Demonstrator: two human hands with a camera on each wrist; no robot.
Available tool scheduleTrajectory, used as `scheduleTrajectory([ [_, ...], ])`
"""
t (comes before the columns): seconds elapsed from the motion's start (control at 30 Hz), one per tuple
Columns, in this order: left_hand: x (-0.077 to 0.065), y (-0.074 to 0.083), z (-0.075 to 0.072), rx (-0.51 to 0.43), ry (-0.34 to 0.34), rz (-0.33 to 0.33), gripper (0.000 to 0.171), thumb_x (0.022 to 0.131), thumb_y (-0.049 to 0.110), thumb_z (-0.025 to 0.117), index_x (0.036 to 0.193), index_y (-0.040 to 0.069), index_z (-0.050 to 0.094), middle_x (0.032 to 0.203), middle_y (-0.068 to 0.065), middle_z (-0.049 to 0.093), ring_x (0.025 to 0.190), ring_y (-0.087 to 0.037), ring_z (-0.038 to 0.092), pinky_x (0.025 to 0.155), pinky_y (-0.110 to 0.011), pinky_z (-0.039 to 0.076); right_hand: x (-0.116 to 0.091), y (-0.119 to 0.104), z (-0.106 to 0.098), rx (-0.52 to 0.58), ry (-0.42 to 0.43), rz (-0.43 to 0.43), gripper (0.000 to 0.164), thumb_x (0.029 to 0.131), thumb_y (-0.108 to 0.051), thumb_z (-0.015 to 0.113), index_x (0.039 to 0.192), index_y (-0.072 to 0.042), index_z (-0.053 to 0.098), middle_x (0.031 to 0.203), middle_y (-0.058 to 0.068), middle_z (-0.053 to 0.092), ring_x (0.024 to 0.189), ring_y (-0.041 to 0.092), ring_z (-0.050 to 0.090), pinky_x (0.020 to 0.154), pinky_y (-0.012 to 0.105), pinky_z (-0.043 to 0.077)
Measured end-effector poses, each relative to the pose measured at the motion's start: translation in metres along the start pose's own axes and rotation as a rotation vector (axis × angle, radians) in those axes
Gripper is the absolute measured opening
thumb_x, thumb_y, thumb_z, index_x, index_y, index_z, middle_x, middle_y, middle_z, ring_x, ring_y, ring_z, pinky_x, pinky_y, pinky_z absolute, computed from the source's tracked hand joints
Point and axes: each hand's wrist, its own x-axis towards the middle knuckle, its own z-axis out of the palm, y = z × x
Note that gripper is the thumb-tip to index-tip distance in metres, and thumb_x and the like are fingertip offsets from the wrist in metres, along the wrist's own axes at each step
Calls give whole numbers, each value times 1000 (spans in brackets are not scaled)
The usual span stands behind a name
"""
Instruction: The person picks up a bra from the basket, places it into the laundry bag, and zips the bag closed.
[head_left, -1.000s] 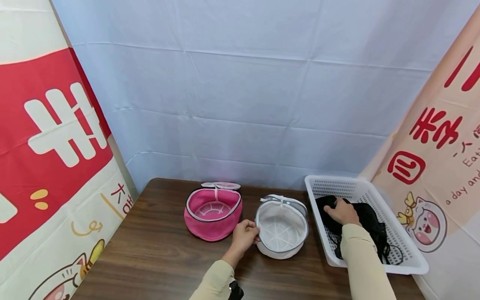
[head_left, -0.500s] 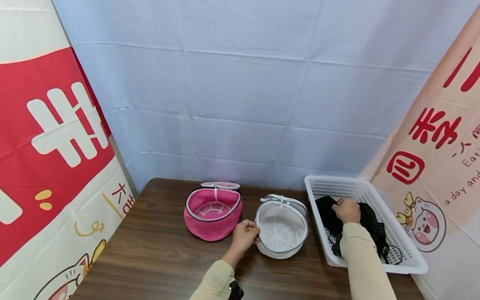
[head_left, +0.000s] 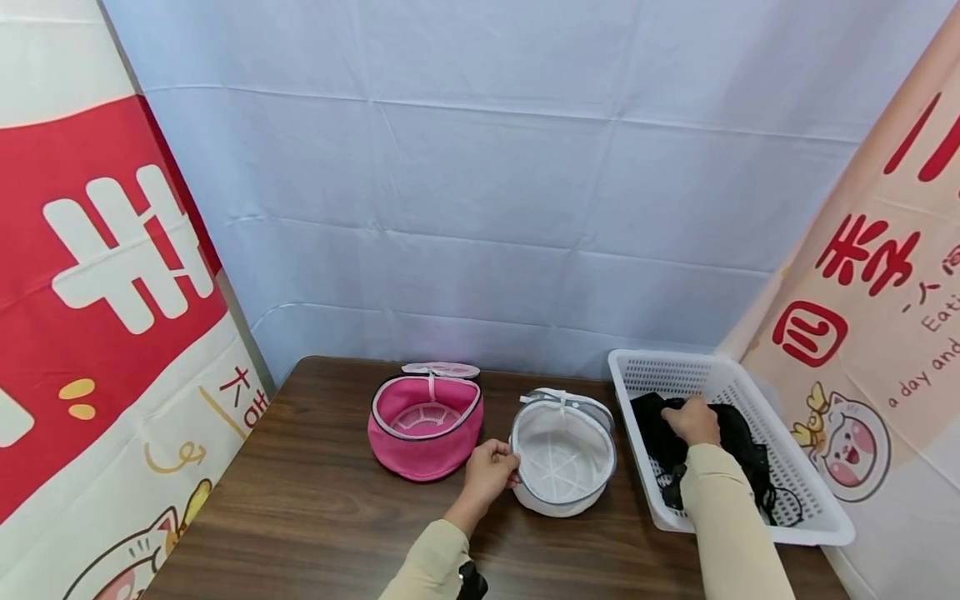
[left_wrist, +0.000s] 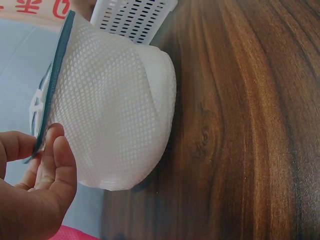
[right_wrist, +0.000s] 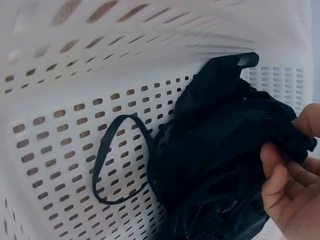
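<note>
My left hand [head_left: 489,477] pinches the zippered rim of a round white mesh laundry bag [left_wrist: 110,105], whose lid is folded back behind it. Inside the bag's mouth, in the head view, only its white ribbed bottom shows. At the right, my right hand [head_left: 694,421] reaches into a white plastic basket [head_left: 813,508]. Its fingers and thumb pinch a fold of black garment [right_wrist: 225,135], bunched up with a thin strap loop [right_wrist: 100,170] trailing beside it. Whether the black heap is one piece or several I cannot tell.
A pink laundry bag [head_left: 423,450] stands left of the white one, its lid folded back too. Brown wood-grain tabletop [head_left: 322,500] lies under everything. A pale blue cloth [head_left: 480,208] hangs behind, with printed banners [head_left: 847,350] at both sides.
My right hand has shifted slightly within the basket, its fingers now drawn together on the black cloth. The left hand stays on the white bag's rim.
</note>
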Motion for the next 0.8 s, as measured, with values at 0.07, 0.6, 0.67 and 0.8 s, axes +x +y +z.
scheduleTrajectory([
  [0.07,0,0,0,0,0,-5,7,81,1,61,85,-3,57,61,-6,59,49,-12,55,52,-36,53,1,1,-1,-5,-12,-10,45,82,-23,56,106,14,47,79,23,54,71,38,54,62,48,44],
  [0.6,0,2,0,-5,-8,-3,7,82,1,62,85,-3,57,63,-6,60,49,-13,56,53,-39,53,-13,-16,-20,-17,-28,-32,27,85,-10,51,59,-13,44,55,5,49,52,23,51,47,36,41],
  [0.67,1,2,0,-8,-8,-7,7,82,1,62,85,-2,57,63,-7,60,50,-13,56,53,-38,53,-16,-19,-23,-13,-5,-44,26,85,-10,51,60,-13,45,56,4,49,51,22,51,46,35,41],
  [0.8,0,1,-1,-11,-6,-12,7,82,1,62,85,-3,56,62,-6,59,49,-13,56,53,-38,53,-18,-18,-27,-14,22,-78,20,83,-11,53,63,-11,47,58,4,50,51,21,52,46,35,40],
])
